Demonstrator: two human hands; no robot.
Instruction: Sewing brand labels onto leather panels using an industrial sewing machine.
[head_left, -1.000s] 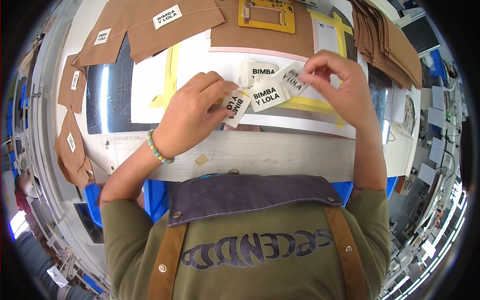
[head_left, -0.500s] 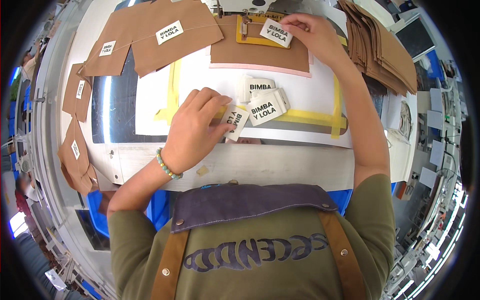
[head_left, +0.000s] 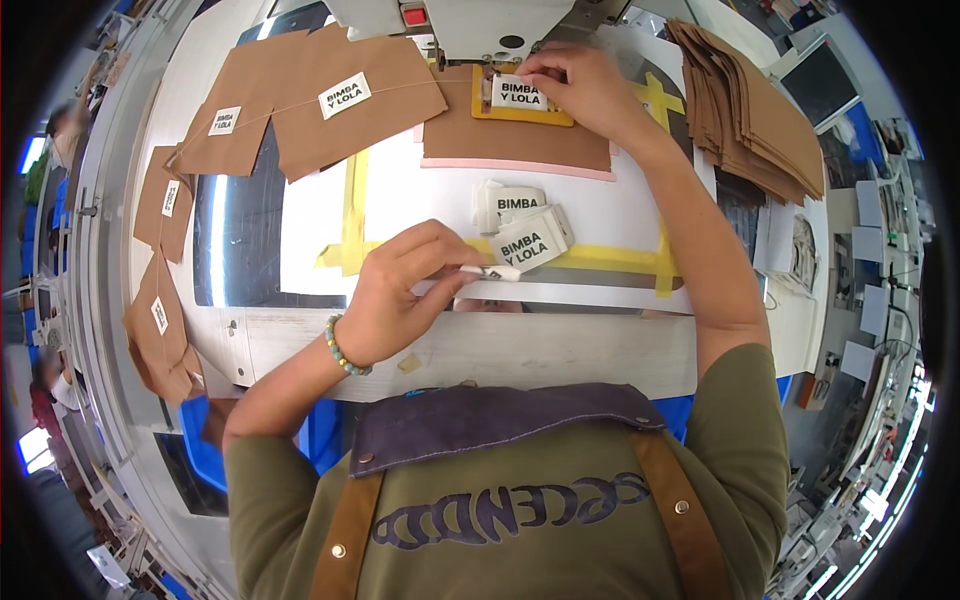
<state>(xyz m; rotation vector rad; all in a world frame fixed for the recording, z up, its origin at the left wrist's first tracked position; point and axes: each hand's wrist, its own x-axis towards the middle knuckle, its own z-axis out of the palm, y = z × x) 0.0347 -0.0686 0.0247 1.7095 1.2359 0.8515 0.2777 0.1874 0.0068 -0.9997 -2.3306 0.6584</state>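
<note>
My right hand (head_left: 570, 85) pinches a white label with black print (head_left: 518, 96) at its upper edge, laid in a yellow template frame (head_left: 550, 117) on a brown panel with a pink edge (head_left: 515, 145), beneath the sewing machine head. My left hand (head_left: 410, 290) is closed on another white label (head_left: 492, 273), held nearly edge-on between thumb and fingers, low over the white board (head_left: 330, 215). Beside it, right of centre, lies a loose pile of printed white labels (head_left: 525, 240), some overlapping.
Brown panels with attached labels (head_left: 355, 125) form a thread-linked chain across the left side. A stack of brown panels (head_left: 750, 130) stands at the right. The machine head (head_left: 470, 25) overhangs the back; blue bins (head_left: 325, 440) sit below the table's front edge.
My right hand has carried a label from the pile up into the yellow frame. My left hand's label has tipped from face-up to nearly edge-on. More of the machine head is now in view.
</note>
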